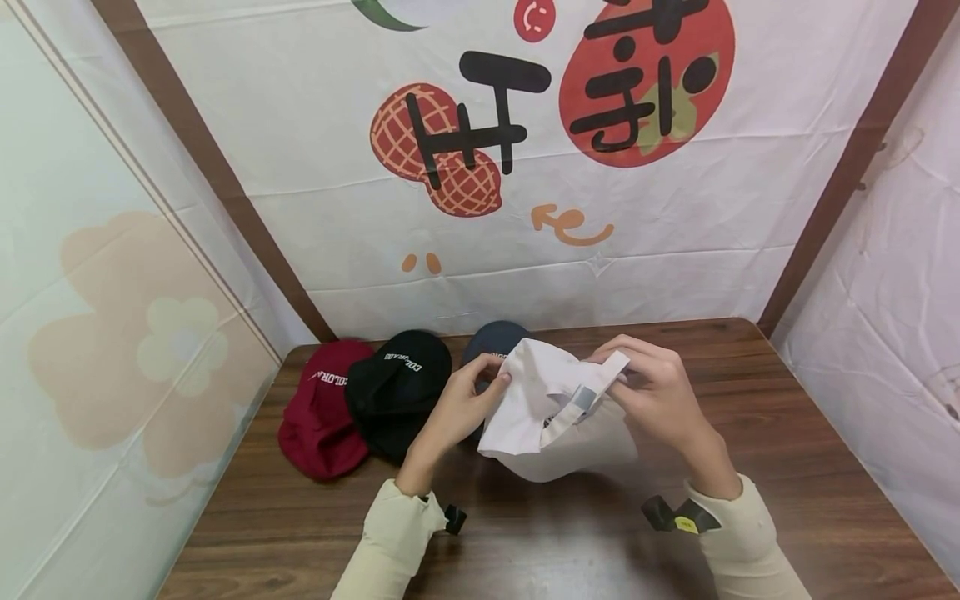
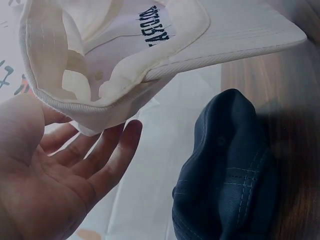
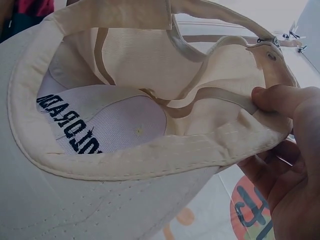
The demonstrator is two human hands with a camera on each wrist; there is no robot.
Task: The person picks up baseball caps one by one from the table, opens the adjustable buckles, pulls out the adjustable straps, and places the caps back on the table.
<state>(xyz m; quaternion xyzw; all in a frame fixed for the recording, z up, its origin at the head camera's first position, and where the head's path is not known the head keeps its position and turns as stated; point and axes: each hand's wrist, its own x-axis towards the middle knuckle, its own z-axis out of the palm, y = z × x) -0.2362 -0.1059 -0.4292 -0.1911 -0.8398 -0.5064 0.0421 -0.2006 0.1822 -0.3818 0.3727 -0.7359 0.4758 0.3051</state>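
Both hands hold a white baseball cap [image 1: 525, 392] over the table, its brim [image 1: 570, 458] toward the person and its strap [image 1: 558, 427] facing up. My left hand [image 1: 465, 400] pinches the cap's left edge; in the left wrist view its fingers [image 2: 112, 160] spread behind the fabric. On the other side my right hand [image 1: 660, 392] grips the edge near the strap, with the thumb [image 3: 280, 100] inside the cap in the right wrist view. Dark mirrored lettering [image 3: 70, 122] shows on the lining. A navy cap [image 1: 495, 336] lies behind, partly hidden by the white one.
To the left on the wooden table [image 1: 247, 533], a black cap [image 1: 401, 383] overlaps a dark red cap [image 1: 318, 425]. Printed white cloth [image 1: 315, 225] hangs behind the table and at both sides.
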